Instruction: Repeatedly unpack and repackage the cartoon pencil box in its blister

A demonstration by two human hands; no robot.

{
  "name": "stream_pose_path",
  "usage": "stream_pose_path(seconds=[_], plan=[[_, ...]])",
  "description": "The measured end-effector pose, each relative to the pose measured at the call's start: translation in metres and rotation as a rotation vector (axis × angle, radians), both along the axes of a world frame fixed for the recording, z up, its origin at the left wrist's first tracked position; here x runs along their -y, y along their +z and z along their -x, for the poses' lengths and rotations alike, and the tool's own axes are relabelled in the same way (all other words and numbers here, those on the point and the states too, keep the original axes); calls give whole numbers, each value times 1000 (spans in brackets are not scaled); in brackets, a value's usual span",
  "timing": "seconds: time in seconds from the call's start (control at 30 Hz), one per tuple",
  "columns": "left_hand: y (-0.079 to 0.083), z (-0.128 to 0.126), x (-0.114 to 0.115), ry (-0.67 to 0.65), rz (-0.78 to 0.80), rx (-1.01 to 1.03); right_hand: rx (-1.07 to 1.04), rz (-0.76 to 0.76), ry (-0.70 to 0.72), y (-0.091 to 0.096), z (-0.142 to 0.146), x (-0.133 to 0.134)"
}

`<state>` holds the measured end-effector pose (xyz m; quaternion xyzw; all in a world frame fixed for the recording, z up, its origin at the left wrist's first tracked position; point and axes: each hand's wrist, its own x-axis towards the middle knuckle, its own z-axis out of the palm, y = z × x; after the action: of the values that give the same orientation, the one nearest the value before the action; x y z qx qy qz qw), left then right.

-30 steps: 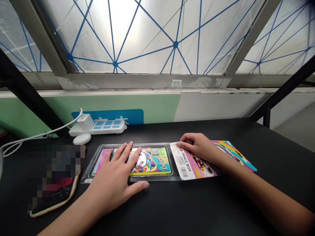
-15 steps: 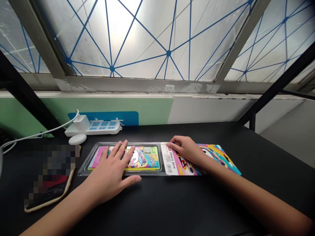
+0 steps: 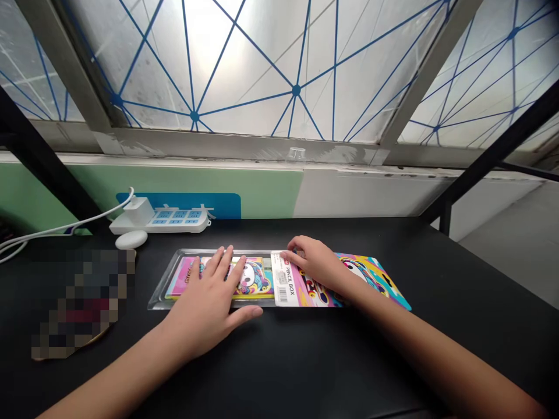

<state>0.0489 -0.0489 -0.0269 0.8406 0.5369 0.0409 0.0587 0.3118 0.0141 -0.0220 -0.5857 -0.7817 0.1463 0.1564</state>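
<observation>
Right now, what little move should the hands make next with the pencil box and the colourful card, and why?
Probably slide the card a little left, over the pencil box. The right hand grips the card's far corner, and its white end overlaps one end of the box in the clear tray. The left hand lies flat on the box, steadying it.

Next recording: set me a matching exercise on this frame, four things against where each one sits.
1 left hand
2 right hand
3 power strip
4 white oval object

A farthest back, with a charger plugged in
B fingertips at the white end of the printed card
C just in front of the strip's left end
D palm down on the clear pack

Pairs: 1-D, 2-B, 3-A, 4-C
</observation>
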Motion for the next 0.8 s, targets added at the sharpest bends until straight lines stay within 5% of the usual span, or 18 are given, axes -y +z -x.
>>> stream_pose_path(seconds=[0.2,0.37,0.53,0.67,0.8], plan=[[16,-35,4,-37,184,348,178,-110,19,-1,8,-10],[27,-7,-5,-1,175,751,163,-96,16,5,-3,-7],[12,42,-20,255,-82,1112,64,49,115,18,-26,9],[-2,44,-22,387,169,1578,93,172,94,28,-29,11],[-3,32,-19,391,259,1780,103,232,105,32,-6,6]])
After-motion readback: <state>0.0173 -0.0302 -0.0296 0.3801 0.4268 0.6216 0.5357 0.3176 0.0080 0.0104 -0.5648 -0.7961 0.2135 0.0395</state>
